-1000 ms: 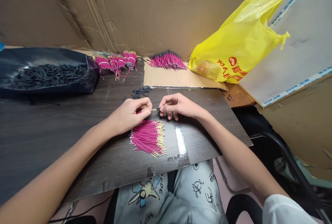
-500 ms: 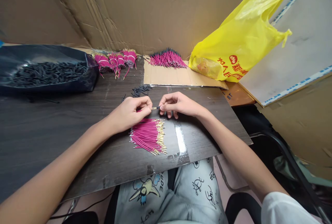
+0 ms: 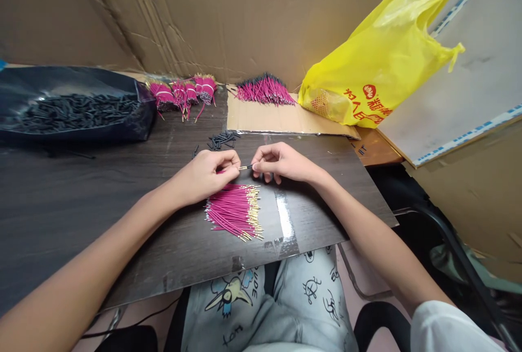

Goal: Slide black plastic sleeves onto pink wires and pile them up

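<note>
Between thumb and finger, my left hand [image 3: 215,173] pinches a pink wire [image 3: 243,167] whose gold metal end points right. My right hand [image 3: 281,162] is closed on a short black sleeve [image 3: 250,166], which meets the tip of that gold end. How far the sleeve sits over the metal is too small to tell. Just below my hands lies a row of pink wires [image 3: 232,210], gold ends to the right. Behind my left hand is a small heap of loose black sleeves [image 3: 223,140].
At the left, a dark bag [image 3: 141,118] holds many black sleeves. Tied bundles of pink wires [image 3: 185,93] lie beside it. Black-tipped pink wires [image 3: 266,91] are piled on a cardboard sheet [image 3: 281,121]. A yellow plastic bag [image 3: 367,69] stands at the back right.
Both hands keep nearly the same pose, with the wire and black sleeve still end to end. The whole view has shifted very slightly.
</note>
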Demonstrator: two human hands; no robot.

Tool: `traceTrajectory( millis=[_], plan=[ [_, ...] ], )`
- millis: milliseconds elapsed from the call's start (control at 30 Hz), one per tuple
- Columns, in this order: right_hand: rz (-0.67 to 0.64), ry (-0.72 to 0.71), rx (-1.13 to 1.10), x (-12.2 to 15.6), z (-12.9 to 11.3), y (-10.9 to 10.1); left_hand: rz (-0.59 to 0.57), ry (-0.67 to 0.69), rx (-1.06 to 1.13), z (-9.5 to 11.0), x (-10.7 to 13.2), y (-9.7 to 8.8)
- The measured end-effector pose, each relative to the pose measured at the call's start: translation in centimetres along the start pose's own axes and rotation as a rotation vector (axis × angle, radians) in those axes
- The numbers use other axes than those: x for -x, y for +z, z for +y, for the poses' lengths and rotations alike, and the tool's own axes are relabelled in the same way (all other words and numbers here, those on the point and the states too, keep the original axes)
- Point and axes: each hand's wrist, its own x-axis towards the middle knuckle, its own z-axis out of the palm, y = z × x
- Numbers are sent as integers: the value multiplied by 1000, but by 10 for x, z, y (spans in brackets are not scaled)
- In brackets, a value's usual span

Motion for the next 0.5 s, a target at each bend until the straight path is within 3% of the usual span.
traceTrajectory(
  millis=[500],
  plan=[
    [-13, 2, 19, 0, 0, -1, -8, -16, 15, -1, -2, 2]
  ],
)
